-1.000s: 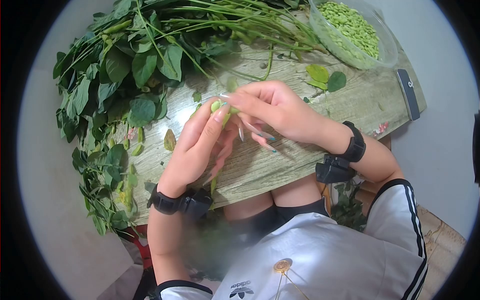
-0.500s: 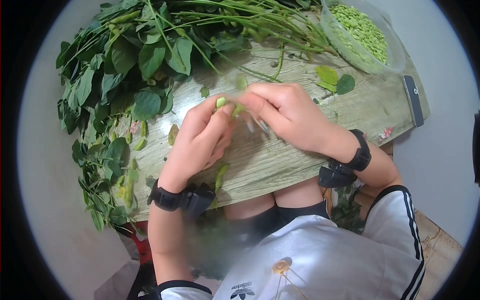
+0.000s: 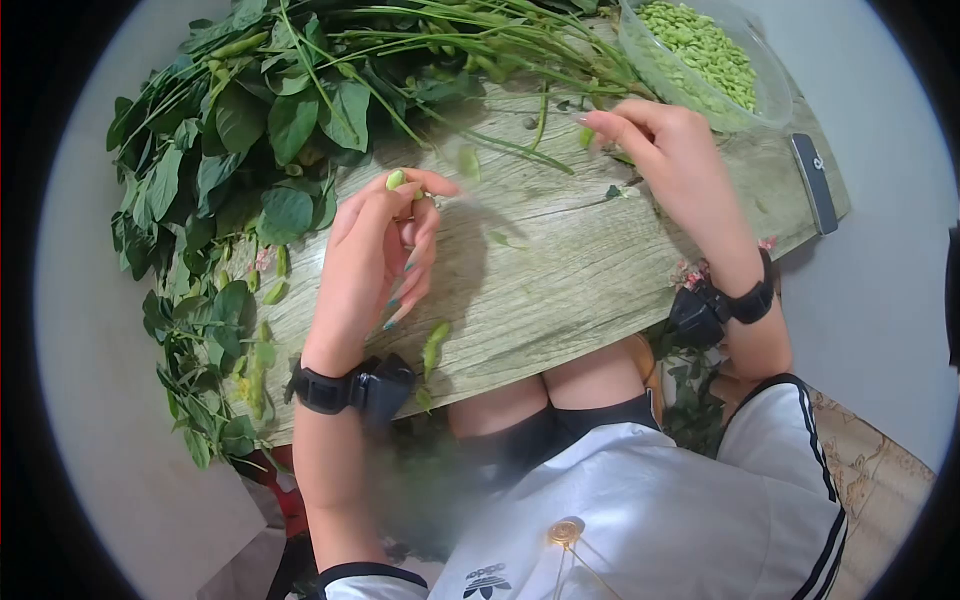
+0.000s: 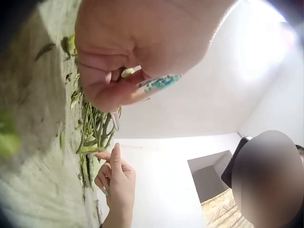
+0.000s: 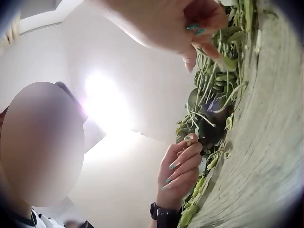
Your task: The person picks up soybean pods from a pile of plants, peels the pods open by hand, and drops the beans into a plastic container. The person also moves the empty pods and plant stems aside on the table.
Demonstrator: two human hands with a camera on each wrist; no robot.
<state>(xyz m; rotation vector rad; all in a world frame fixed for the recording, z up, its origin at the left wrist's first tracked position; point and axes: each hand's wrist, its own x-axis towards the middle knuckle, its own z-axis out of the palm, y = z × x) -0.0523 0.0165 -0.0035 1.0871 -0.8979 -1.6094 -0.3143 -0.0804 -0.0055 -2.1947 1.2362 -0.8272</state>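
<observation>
Head view: the left hand (image 3: 370, 255) pinches a green bean (image 3: 396, 180) with its thumb and a finger, over the left part of the table (image 3: 570, 290). The right hand (image 3: 685, 165) is farther away, on the right. Right wrist view shows its thumb and pointing finger apart. A green pod (image 3: 587, 136) is by those fingertips, but I cannot tell if they touch. A clear tub (image 3: 779, 88) of beans sits far right, and a leafy pile (image 3: 240, 120) lies far left.
</observation>
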